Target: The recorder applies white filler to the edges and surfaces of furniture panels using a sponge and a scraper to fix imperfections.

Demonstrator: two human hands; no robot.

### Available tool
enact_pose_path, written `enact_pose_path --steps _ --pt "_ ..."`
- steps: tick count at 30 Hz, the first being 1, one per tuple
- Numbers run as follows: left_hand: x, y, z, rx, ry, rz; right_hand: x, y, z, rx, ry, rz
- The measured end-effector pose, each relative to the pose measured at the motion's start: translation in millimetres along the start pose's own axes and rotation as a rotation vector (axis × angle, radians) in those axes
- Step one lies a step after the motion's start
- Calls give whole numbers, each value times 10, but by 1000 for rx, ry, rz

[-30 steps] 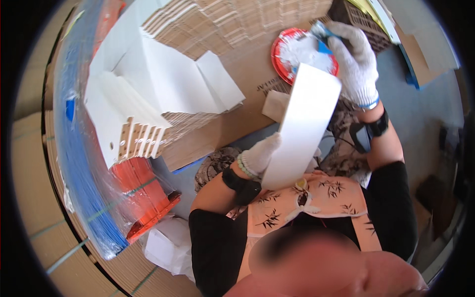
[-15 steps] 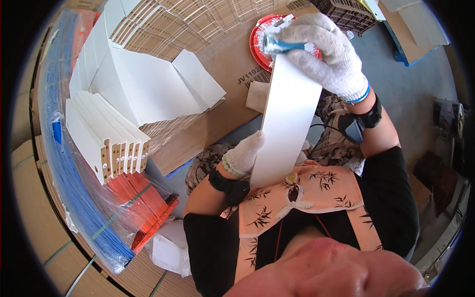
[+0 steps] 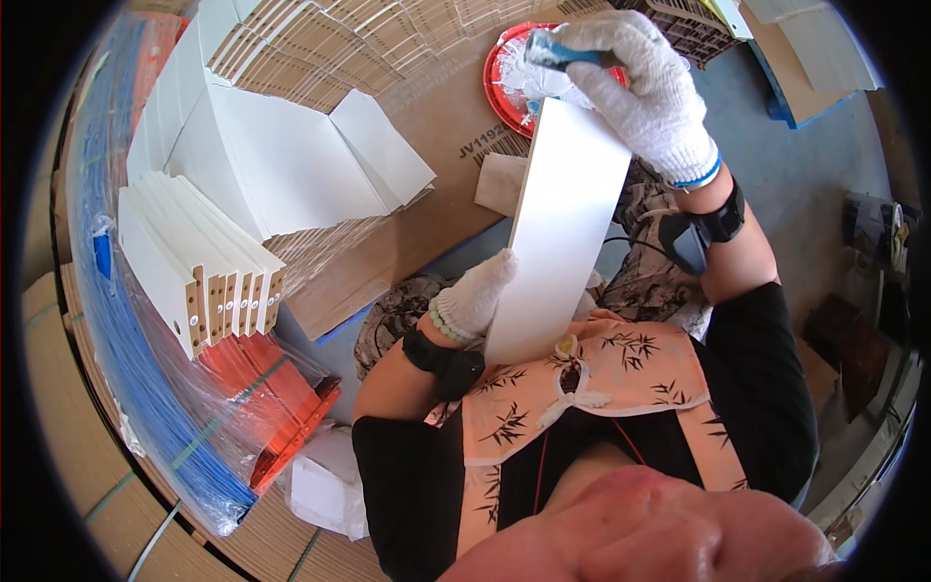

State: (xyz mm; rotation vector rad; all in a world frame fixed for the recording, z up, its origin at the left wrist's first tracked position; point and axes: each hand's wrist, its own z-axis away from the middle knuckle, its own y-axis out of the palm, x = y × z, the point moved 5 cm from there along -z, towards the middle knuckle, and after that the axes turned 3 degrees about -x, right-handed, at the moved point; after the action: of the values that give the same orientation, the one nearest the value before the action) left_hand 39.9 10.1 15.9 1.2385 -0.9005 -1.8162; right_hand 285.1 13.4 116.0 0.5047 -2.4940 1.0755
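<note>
I see the left hand [image 3: 472, 296], in a white knit glove, clasped around the near left edge of a long white panel [image 3: 562, 228]; its fingers wrap behind the board, so the grip is closed on it. The panel stands tilted, its near end resting against the person's chest, its far end reaching up toward a red dish [image 3: 519, 68]. The right hand [image 3: 645, 82], also gloved, is curled tightly around a blue-handled brush [image 3: 562, 53] at the far end of the panel, just over the dish, which holds something whitish. Far left, a stack of white panels [image 3: 199, 267] lies with its drilled ends facing me, on flat cardboard sheets [image 3: 388, 116]. Near left, orange boards [image 3: 276, 393] sit under clear wrap beside blue strapping [image 3: 126, 369]. Both wrists wear dark bands.
</note>
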Motion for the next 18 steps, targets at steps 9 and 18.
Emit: enact_pose_path --steps 9,18 --pt "39 8 -54 -90 110 33 -32 0 111 -127 681 -662" --pt "-777 -341 -143 -46 408 483 -272 280 196 -192 832 -911"
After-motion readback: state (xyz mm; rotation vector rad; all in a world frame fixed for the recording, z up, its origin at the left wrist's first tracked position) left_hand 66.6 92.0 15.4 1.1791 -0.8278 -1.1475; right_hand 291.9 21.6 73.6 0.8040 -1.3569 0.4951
